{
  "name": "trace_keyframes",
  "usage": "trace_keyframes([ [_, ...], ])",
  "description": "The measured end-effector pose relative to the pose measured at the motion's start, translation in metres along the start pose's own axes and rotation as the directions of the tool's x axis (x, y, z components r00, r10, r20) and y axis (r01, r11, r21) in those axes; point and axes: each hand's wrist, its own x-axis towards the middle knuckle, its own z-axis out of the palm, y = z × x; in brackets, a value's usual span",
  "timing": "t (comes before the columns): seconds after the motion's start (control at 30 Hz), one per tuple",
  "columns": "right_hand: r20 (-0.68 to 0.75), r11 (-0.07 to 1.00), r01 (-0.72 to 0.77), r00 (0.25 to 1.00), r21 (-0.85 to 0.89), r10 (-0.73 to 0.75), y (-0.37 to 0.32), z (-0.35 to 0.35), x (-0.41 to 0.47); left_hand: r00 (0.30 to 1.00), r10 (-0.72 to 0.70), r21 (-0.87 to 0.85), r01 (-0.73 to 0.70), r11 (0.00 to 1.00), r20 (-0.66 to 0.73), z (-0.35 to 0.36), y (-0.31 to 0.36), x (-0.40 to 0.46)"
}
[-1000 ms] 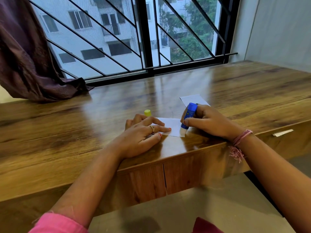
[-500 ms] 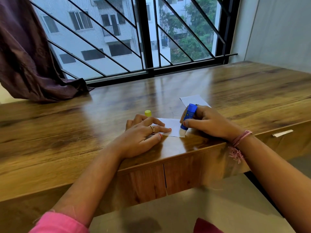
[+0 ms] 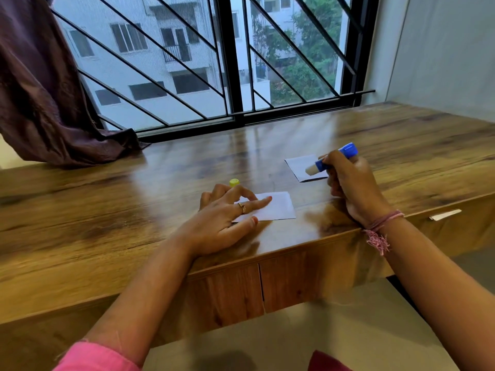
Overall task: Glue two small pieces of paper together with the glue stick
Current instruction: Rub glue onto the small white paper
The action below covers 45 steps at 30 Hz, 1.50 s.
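Glossy wooden desk (image 3: 348,135) beneath barred window (image 3: 233,62)

**One head view, looking down**

I've got a single wide-angle view from the wearer's head — facing forward and down, close over the wooden desk (image 3: 107,210), window (image 3: 214,62) beyond. No second view shares anything.

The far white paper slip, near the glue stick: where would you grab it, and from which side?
Probably by its near-left corner, coming from the left. The far white paper slip lies flat on the glossy wooden desk; its right part is hidden behind the right hand holding the blue glue stick. The left hand rests on the nearer white slip.
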Motion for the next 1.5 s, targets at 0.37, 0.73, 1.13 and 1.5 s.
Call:
trace_keyframes([
  [0.37, 0.003, 0.999, -0.011, 1.000, -0.036, 0.012, 0.003, 0.000, 0.000, 0.993, -0.063, -0.089, 0.054, 0.995, -0.098, -0.003, 0.005, -0.001],
  [0.73, 0.004, 0.998, -0.017, 1.000, -0.067, 0.018, 0.002, 0.001, 0.000, 0.981, -0.038, -0.104, 0.018, 0.994, -0.189, 0.002, -0.001, -0.001],
  [1.13, 0.026, 0.997, -0.004, 1.000, -0.072, 0.006, 0.004, 0.000, 0.001, 0.998, -0.049, -0.156, 0.043, 0.987, -0.038, 0.001, -0.003, 0.000],
  [1.5, 0.279, 0.939, 0.156, 0.958, -0.307, -0.068, 0.006, 0.005, 0.002, 0.994, -0.091, -0.149, 0.081, 0.985, -0.063, 0.004, -0.005, 0.004],
])
